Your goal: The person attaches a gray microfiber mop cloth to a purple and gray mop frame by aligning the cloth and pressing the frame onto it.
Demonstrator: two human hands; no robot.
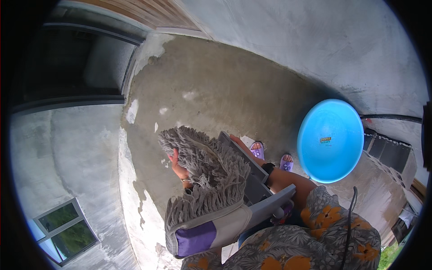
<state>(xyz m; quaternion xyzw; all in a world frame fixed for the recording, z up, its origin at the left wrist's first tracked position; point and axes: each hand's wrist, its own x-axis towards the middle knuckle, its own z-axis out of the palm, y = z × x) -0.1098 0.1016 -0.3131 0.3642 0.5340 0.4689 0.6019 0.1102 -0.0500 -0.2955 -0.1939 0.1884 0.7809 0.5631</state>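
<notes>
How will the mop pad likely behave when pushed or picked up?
The mop pad is probably floppy: it curves back on itself beside the grey frame. Its shaggy strands likely squash easily and should give the left hand decent grip.

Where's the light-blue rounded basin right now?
In the head view, the light-blue rounded basin is on the right, beside the purple open-toed slippers and near the grey wall.

Basin right of mop head, slippers between, window left
</notes>
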